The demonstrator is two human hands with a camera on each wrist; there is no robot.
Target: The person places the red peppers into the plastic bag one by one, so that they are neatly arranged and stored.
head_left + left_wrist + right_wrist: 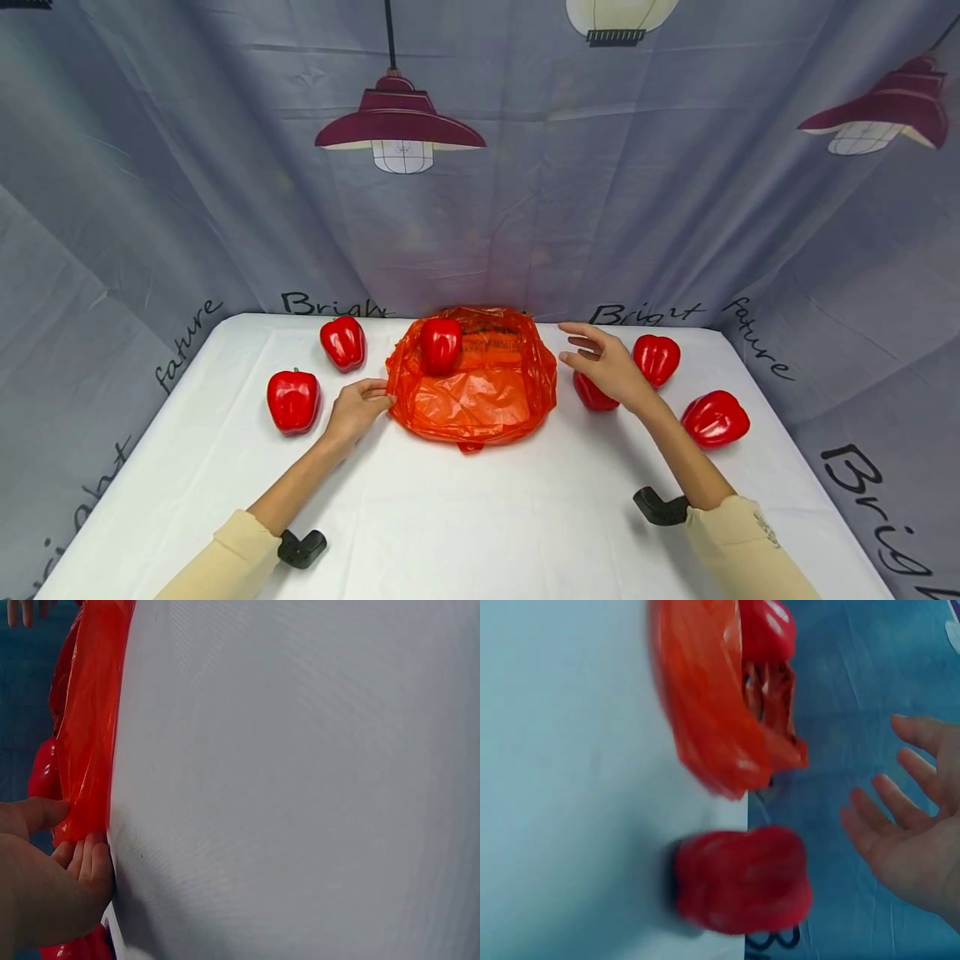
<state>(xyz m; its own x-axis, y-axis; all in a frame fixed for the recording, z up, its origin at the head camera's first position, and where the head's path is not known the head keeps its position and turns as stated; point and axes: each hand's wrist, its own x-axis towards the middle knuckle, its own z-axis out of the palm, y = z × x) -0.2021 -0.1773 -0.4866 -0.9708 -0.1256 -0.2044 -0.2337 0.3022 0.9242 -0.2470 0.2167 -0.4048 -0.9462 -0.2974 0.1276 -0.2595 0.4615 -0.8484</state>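
Observation:
An orange plastic bag [472,408] lies with its mouth spread wide on the table, and a red bell pepper [441,346] sits inside it toward the left. My left hand [362,410] pinches the bag's left rim; in the left wrist view the thumb [46,813] is on one side of the plastic and the fingers on the other. My right hand [606,367] hovers with spread, loosely bent fingers and holds nothing. Partly hidden beneath it is another bell pepper [595,395], just right of the bag. The right wrist view shows this pepper [742,880] apart from the fingers.
Two more red peppers stand left of the bag, one at the back [343,343] and one nearer [293,402]. On the right are a back pepper [656,360] and a nearer one [716,419]. A printed grey curtain [510,208] hangs behind the white table [480,525].

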